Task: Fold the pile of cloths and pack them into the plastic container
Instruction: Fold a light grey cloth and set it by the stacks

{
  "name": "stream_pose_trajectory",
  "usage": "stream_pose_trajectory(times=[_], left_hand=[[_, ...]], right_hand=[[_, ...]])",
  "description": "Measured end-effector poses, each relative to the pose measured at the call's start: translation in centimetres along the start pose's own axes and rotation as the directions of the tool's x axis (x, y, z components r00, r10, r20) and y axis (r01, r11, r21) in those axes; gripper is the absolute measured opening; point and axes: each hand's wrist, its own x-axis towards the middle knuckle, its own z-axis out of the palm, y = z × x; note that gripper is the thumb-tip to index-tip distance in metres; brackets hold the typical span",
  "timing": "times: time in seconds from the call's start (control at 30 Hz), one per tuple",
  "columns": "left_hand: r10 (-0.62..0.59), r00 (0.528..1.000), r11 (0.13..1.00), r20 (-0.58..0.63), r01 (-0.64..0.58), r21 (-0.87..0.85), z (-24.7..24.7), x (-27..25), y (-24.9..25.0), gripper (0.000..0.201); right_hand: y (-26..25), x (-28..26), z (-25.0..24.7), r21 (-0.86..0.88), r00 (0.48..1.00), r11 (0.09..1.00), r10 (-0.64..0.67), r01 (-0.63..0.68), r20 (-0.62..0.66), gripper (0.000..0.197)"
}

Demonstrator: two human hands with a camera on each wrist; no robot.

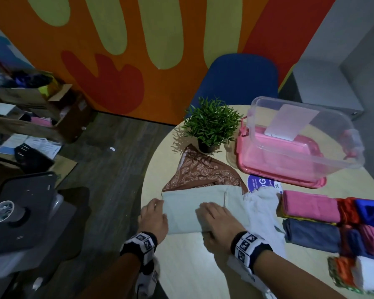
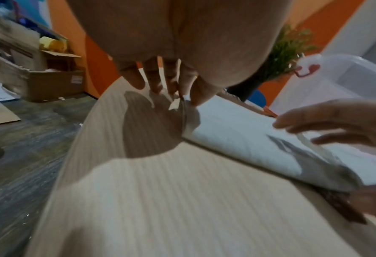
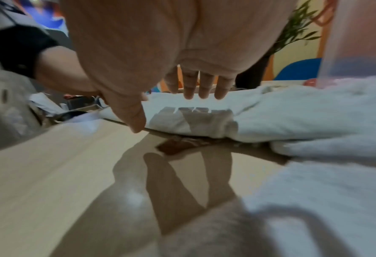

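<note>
Left hand: the left hand [image 1: 153, 217] was laid at the left end of the pale green cloth [image 1: 194, 209], its corner pinched between thumb and fingertips [image 2: 196, 97].
Right hand: the right hand [image 1: 216, 221] was spread flat, fingers straight, on the middle of the same cloth, gripping nothing.
Pale green cloth: folded into a band near the desk's front-left edge, lying over a brown patterned cloth [image 1: 201, 171].
White cloth: a fluffy white cloth [image 1: 261, 210] was draped just right of the green one.
Folded stack: folded cloths [image 1: 311, 219] were ranged along the desk's [image 1: 194, 272] right edge.
Plastic container: the plastic container [image 1: 300, 134] was set on its pink lid [image 1: 283, 175] at the far-right edge, beside a potted plant [image 1: 209, 124].
</note>
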Motion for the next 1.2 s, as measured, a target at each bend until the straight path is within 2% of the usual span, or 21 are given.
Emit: stream_pose_trajectory(times=[0.07, 0.2, 0.27, 0.33, 0.43, 0.5, 0.57, 0.6, 0.67, 0.7, 0.77, 0.83, 0.9, 0.97, 1.03, 1.1, 1.13, 1.2], left_hand=[[-0.023, 0.998, 0.993, 0.054, 0.030, -0.118, -0.5, -0.1, -0.1, 0.042], [-0.155, 0.970, 0.913, 0.188, 0.213, -0.347, -1.3, -0.5, -0.2, 0.036], [-0.152, 0.954, 0.859, 0.259, 0.258, -0.443, -1.6, -0.8, -0.6, 0.036], [-0.106, 0.951, 0.854, 0.290, 0.237, -0.463, -2.2, -1.1, -1.0, 0.041], [0.026, 0.979, 0.932, 0.203, 0.050, -0.358, -3.1, -1.4, -1.4, 0.062], [0.160, 0.974, 0.955, 0.161, -0.112, -0.276, -3.5, -1.9, -1.5, 0.085], [0.306, 0.944, 0.937, 0.122, -0.276, -0.214, -3.8, -2.4, -1.2, 0.098], [0.366, 0.925, 0.910, 0.099, -0.333, -0.247, -3.8, -2.7, -0.9, 0.093], [0.394, 0.919, 0.832, 0.017, -0.348, -0.432, -3.9, -3.3, 0.0, 0.067], [0.394, 0.918, 0.805, -0.042, -0.367, -0.466, -3.9, -3.6, 0.4, 0.052], [0.460, 0.878, 0.794, -0.131, -0.473, -0.381, -4.1, -4.1, 1.0, 0.029], [0.586, 0.803, 0.755, -0.112, -0.591, -0.283, -4.2, -4.8, 1.5, 0.020], [0.638, 0.770, 0.741, -0.017, -0.619, -0.261, -4.2, -5.5, 2.0, 0.020], [0.632, 0.773, 0.745, 0.044, -0.592, -0.307, -4.3, -6.3, 2.7, 0.020], [0.619, 0.778, 0.743, 0.106, -0.537, -0.399, -4.4, -6.7, 3.5, 0.016], [0.593, 0.789, 0.740, 0.163, -0.454, -0.496, -4.6, -7.0, 4.4, 0.011], [0.574, 0.798, 0.722, 0.184, -0.387, -0.574, -4.7, -7.2, 4.9, 0.013], [0.537, 0.801, 0.639, 0.266, -0.181, -0.748, -4.6, -7.0, 5.5, 0.033]], right_hand=[[-2.2, 0.3, 0.6, 0.034, 0.998, 0.997, -0.062, 0.062, -0.020, 0.071], [-4.5, 2.2, 1.9, -0.044, 0.997, 0.998, 0.043, -0.040, 0.068, 0.065], [-4.4, 3.0, 1.5, -0.084, 0.994, 0.994, 0.077, -0.070, 0.075, 0.051], [-4.0, 3.3, 0.6, -0.107, 0.991, 0.991, 0.094, -0.084, 0.090, 0.045], [-3.2, 2.7, -0.8, -0.006, 0.996, 0.997, 0.078, -0.078, 0.041, 0.042], [-2.9, 1.4, -1.6, 0.207, 0.995, 0.978, 0.047, -0.029, -0.083, 0.032], [-2.7, -0.5, -2.4, 0.417, 0.984, 0.909, 0.071, 0.003, -0.163, 0.029], [-2.6, -1.4, -2.8, 0.476, 0.978, 0.879, 0.080, 0.021, -0.192, 0.032], [-2.2, -3.1, -3.2, 0.518, 0.974, 0.855, 0.089, 0.032, -0.208, 0.033], [-2.1, -3.9, -3.3, 0.525, 0.974, 0.851, 0.103, 0.019, -0.203, 0.030], [-2.0, -5.3, -2.6, 0.512, 0.975, 0.859, 0.115, -0.002, -0.189, 0.034], [-2.3, -6.3, -1.3, 0.402, 0.972, 0.914, 0.043, 0.055, -0.231, 0.047], [-2.9, -7.2, -0.2, 0.381, 0.971, 0.917, -0.025, 0.117, -0.239, 0.048], [-2.8, -8.3, 0.5, 0.509, 0.966, 0.853, 0.027, 0.111, -0.256, 0.038], [-2.4, -9.8, 0.8, 0.686, 0.948, 0.726, 0.180, 0.053, -0.264, 0.027], [-2.0, -11.0, 0.9, 0.817, 0.920, 0.576, 0.330, -0.018, -0.213, 0.017], [-1.9, -11.4, 0.8, 0.867, 0.909, 0.497, 0.376, -0.035, -0.179, 0.013], [-1.6, -12.0, 0.4, 0.927, 0.891, 0.372, 0.438, -0.054, -0.124, 0.006]])
